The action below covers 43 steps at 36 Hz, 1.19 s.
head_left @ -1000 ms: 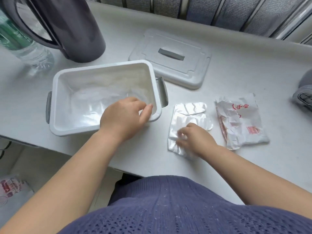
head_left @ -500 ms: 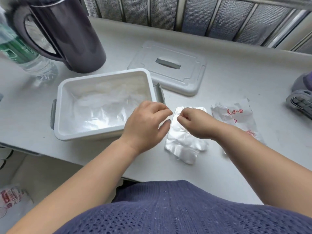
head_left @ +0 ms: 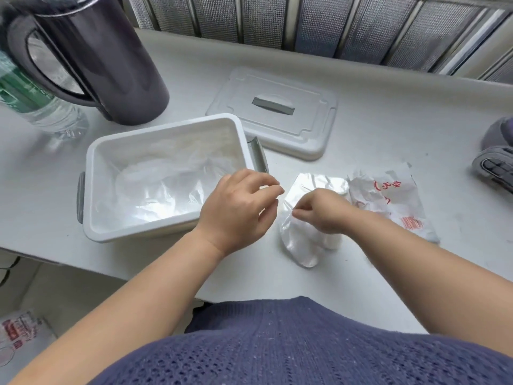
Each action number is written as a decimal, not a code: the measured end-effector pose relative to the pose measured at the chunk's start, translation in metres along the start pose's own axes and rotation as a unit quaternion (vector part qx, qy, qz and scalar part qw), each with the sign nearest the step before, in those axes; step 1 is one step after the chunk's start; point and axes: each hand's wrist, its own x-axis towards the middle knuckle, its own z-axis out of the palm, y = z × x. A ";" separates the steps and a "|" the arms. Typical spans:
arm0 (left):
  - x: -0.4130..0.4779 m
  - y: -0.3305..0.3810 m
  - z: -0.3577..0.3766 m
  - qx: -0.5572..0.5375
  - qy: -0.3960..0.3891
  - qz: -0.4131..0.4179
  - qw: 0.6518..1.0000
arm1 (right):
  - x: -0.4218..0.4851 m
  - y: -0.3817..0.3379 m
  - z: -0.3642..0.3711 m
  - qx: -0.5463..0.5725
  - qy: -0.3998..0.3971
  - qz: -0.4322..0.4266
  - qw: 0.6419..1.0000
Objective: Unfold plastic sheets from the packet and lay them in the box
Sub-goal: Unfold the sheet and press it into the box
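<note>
A white plastic box (head_left: 94, 173) with grey handles stands open on the table, clear plastic sheets (head_left: 169, 190) crumpled inside it. To its right lies a stack of folded clear plastic sheets (head_left: 301, 245). My right hand (head_left: 322, 211) pinches a sheet from that stack and lifts it slightly. My left hand (head_left: 240, 207) hovers over the box's front right corner, fingers apart, tips close to the lifted sheet. The torn white packet (head_left: 394, 201) with red print lies right of the stack.
The box's lid (head_left: 277, 112) lies behind the box. A dark kettle (head_left: 105, 56) and a water bottle (head_left: 36, 104) stand at the back left. A grey object (head_left: 497, 154) sits at the right edge. The table's front edge runs just below my hands.
My left hand came out of the box and moved right toward the stack. My right hand rose from flat on the stack into a pinch, lifting a sheet.
</note>
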 end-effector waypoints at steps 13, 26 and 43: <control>0.041 0.041 0.002 -0.078 -0.151 -0.154 0.973 | -0.034 -0.027 -0.071 0.070 0.059 -0.092 0.992; 0.043 -0.002 -0.058 -0.528 0.253 -0.512 0.629 | -0.036 -0.081 -0.062 0.241 0.286 -0.169 0.912; -0.028 -0.058 -0.097 -0.628 0.265 -0.586 0.437 | 0.016 -0.173 -0.002 0.058 0.058 -0.206 0.975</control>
